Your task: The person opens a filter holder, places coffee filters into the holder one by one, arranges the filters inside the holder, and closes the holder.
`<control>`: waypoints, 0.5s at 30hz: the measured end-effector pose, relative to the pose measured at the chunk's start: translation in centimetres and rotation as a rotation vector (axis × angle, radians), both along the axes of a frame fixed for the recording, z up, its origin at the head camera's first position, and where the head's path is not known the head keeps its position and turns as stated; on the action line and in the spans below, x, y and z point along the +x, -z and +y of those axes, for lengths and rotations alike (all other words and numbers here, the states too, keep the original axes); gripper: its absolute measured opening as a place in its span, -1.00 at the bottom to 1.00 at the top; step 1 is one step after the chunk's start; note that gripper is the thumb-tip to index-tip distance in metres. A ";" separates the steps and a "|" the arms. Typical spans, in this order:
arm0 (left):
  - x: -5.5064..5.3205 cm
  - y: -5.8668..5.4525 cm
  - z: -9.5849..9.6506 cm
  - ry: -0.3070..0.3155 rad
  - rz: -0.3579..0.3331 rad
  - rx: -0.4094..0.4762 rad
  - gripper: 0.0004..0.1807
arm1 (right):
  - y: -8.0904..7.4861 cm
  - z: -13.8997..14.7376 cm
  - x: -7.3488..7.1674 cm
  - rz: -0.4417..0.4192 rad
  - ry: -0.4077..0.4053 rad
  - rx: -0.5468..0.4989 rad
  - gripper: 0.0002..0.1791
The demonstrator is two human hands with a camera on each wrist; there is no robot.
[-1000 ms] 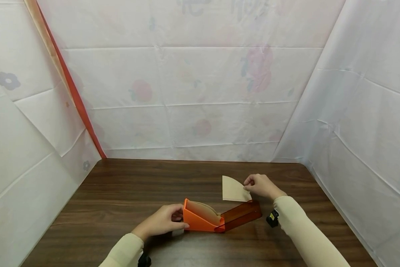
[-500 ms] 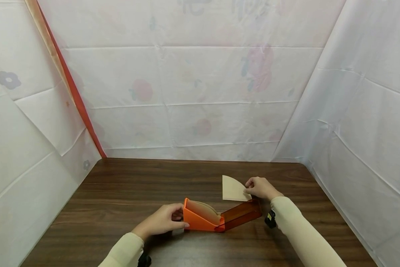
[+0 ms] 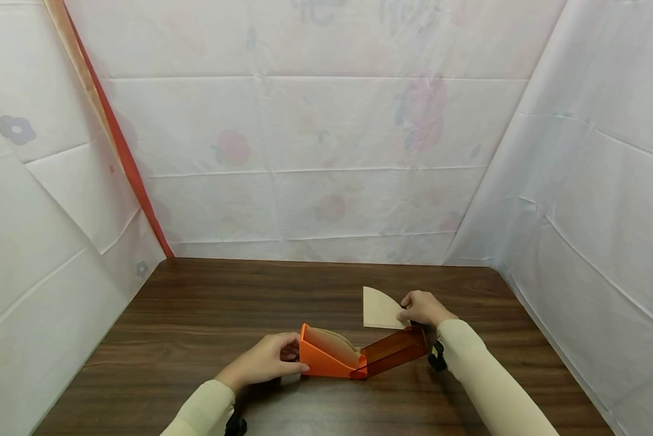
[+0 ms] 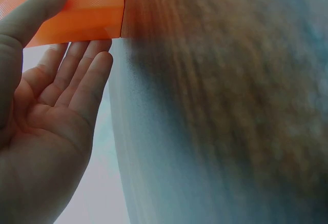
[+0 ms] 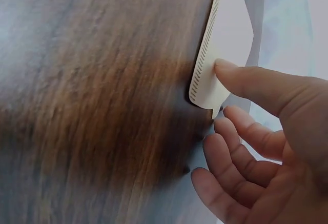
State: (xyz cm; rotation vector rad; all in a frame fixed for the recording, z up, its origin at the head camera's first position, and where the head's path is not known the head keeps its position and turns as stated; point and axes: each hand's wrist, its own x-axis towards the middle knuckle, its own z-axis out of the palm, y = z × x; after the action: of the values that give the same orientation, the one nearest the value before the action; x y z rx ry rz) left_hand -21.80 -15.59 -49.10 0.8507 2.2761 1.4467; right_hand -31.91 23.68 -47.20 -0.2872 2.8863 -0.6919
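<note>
In the head view my left hand [image 3: 265, 361] grips the back end of an orange coffee filter holder [image 3: 326, 358] on the table. The left wrist view shows the thumb on one face of the holder [image 4: 89, 11] and the fingertips at its other side. Brown paper filters [image 3: 334, 344] stand inside, and the holder's translucent amber lid [image 3: 394, 351] is swung out to the right. My right hand [image 3: 426, 307] pinches the right corner of a single coffee filter [image 3: 382, 309] lying behind the lid. In the right wrist view the thumb lies on that filter [image 5: 223, 44], near its crimped edge.
The dark wood table [image 3: 239, 290] is bounded by white printed cloth [image 3: 315, 200] at the back and sides. An orange-red strip [image 3: 125, 145] runs up the left back corner. A small pale piece [image 3: 291, 379] shows below my left hand.
My right hand has shifted slightly, its wrist turning down and to the left, with the fingers still at the filter's corner. The filter, holder and left hand have not visibly moved.
</note>
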 end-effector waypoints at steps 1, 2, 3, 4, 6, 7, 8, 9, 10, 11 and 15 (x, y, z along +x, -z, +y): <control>0.0 0.0 0.0 0.000 -0.001 -0.001 -0.71 | -0.1 0.0 -0.1 -0.007 -0.001 -0.001 -0.66; 0.0 0.0 0.0 -0.001 -0.001 -0.002 -0.71 | -0.1 0.0 -0.1 -0.017 -0.003 -0.004 -0.69; 0.0 0.0 0.0 -0.001 0.000 -0.003 -0.71 | -0.2 -0.1 -0.1 -0.027 -0.003 -0.006 -0.72; 0.0 0.0 0.0 -0.002 0.001 -0.005 -0.71 | -0.3 -0.1 -0.1 -0.036 -0.007 -0.008 -0.75; 0.0 0.1 0.0 -0.001 0.003 -0.004 -0.71 | -0.4 -0.1 -0.2 -0.070 -0.006 -0.020 -0.82; -0.1 0.1 0.0 0.000 0.004 -0.004 -0.71 | -0.5 -0.1 -0.2 -0.084 -0.005 -0.024 -0.84; -0.1 0.1 0.0 0.000 0.005 -0.002 -0.71 | -0.5 -0.1 -0.2 -0.096 -0.011 -0.031 -0.86; -0.1 0.1 0.0 0.000 0.006 -0.002 -0.71 | -0.5 -0.1 -0.2 -0.107 -0.009 -0.039 -0.86; -0.1 0.1 0.0 -0.001 0.007 -0.003 -0.71 | -0.5 0.0 -0.3 -0.120 -0.009 -0.047 -0.86; -0.1 0.1 -0.1 -0.001 0.008 -0.003 -0.71 | -0.4 0.1 -0.3 -0.133 -0.007 -0.058 -0.86; 0.0 0.1 -0.1 -0.003 0.009 -0.005 -0.71 | -0.1 0.5 -0.3 -0.158 0.003 -0.082 -0.82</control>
State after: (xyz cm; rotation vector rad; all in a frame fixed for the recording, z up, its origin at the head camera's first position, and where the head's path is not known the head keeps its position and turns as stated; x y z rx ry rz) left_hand -21.83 -15.69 -49.20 0.8540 2.2876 1.4410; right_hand -32.26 24.20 -47.07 -0.2271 2.7139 -0.7966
